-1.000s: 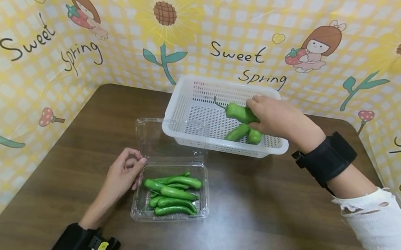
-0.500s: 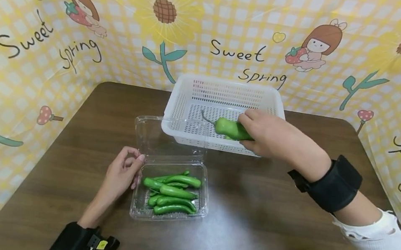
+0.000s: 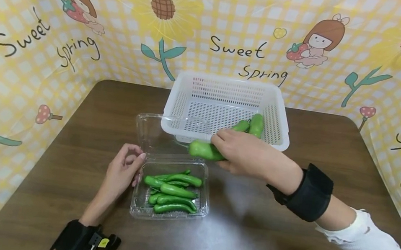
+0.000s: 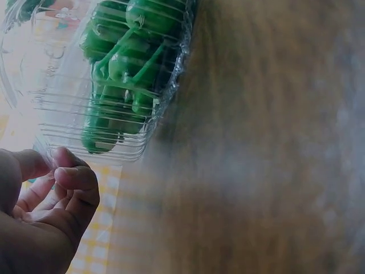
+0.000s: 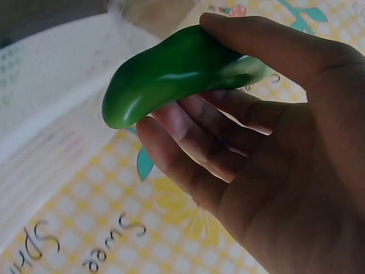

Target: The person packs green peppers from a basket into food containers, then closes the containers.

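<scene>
1. Peppers are being handled on a dark wooden bench; the right hand is gripping one green pepper, fingers and thumb curled round its thicker end, so that the free end is sticking out to the hand's left.
2. That pepper is hanging in the air just in front of the white basket, over the raised lid of the clear plastic tray, and above the tray's far edge.
3. From the right wrist view the pepper is lying across the fingers with the thumb pressing on top.
4. Two more peppers are lying in the basket's right-hand part, side by side.
5. The left hand is resting at the tray's left edge, fingers loosely curled, thumb and fingertip touching the tray's rim; whether it is actually pinching the plastic, I cannot tell.
6. The tray is holding a heap of slim green peppers, lying mostly lengthwise.
7. Behind the bench a yellow checked backdrop is hanging, and "Sweet Spring" is reading out in black script several times across it, beside sunflowers and cartoon girls.
</scene>
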Demonstrator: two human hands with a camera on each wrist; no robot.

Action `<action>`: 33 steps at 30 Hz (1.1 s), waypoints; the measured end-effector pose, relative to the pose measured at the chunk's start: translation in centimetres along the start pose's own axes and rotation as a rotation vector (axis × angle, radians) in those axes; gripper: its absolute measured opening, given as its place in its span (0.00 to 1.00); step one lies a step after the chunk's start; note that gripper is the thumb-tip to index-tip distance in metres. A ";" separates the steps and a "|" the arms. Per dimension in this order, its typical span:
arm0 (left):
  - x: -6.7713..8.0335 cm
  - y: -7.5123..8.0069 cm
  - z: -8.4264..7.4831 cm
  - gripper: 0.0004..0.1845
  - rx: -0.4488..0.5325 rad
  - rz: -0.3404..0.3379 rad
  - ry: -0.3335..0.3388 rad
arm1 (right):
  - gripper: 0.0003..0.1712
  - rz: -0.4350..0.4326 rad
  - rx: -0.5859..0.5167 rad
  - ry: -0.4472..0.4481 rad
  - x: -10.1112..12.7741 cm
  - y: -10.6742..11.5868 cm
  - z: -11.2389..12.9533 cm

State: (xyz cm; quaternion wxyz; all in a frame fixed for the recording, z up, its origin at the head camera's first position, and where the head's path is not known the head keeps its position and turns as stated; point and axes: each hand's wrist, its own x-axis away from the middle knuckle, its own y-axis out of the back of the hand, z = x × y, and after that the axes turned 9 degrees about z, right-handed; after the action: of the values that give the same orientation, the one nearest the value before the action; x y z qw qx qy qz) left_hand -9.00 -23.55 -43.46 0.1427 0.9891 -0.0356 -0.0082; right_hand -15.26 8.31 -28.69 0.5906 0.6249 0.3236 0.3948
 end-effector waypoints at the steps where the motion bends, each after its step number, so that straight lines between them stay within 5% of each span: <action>1: 0.0 0.0 0.0 0.13 0.001 0.000 0.000 | 0.18 0.013 0.002 0.005 -0.3 -0.2 0.2; 15: 0.2 0.1 -0.1 0.17 -0.007 0.003 0.002 | 0.22 0.101 0.065 0.079 -3.6 -2.2 3.1; 22: 0.1 0.2 -0.2 0.18 0.003 0.000 0.000 | 0.24 0.216 0.090 0.069 -5.3 -2.7 4.3; 33: 0.2 0.1 -0.5 0.18 0.020 -0.021 0.007 | 0.25 0.281 0.075 0.055 -6.9 -3.5 5.2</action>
State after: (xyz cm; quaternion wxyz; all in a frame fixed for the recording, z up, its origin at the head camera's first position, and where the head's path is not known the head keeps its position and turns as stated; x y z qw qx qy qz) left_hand -8.84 -23.53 -42.96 0.1329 0.9908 -0.0249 -0.0061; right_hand -13.84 0.11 -32.91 0.4964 0.6747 0.2636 0.4784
